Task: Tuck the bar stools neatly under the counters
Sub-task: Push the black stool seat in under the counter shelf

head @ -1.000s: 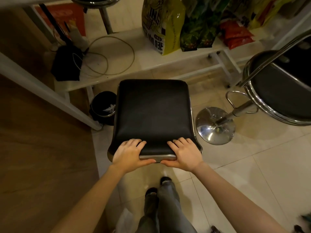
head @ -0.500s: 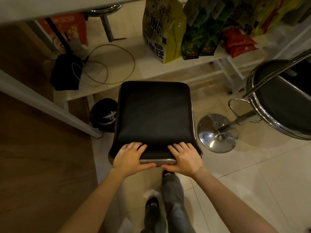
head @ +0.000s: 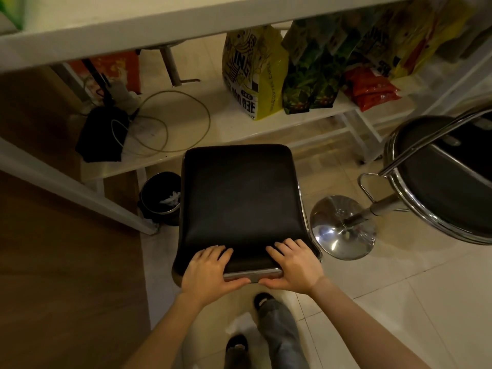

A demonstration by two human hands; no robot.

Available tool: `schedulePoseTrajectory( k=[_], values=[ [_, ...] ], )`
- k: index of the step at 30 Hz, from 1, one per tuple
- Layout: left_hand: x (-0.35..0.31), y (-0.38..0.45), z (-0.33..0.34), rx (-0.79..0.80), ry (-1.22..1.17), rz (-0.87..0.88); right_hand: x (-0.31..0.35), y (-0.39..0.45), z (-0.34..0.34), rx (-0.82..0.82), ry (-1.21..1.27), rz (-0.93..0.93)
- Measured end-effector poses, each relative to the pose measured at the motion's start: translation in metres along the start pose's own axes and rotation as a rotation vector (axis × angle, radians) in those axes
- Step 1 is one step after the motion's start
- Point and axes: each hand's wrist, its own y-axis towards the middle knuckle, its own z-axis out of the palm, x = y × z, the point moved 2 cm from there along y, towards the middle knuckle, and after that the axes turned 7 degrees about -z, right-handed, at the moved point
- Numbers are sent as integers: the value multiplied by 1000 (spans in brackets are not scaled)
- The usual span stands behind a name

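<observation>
Gripping the near chrome edge of the square black stool [head: 242, 203], left hand [head: 206, 272] and right hand [head: 294, 265] keep fingers curled over the seat, thumbs beneath. Since the earlier frame, the stool sits closer to the white tabletop [head: 159, 25] ahead. Seat: glossy, padded, level.

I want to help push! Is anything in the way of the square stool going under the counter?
The low shelf sits right ahead of the square stool, and a small bin stands beside its front left corner. Both hands, left hand and right hand, already hold its near edge.
</observation>
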Motion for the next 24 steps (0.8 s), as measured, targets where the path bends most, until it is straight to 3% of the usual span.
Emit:
schedulePoseTrajectory(
  k=[24],
  values=[
    [-78,21,11,27,-67,-309,-93,12,-12,139,19,-267]
  ],
)
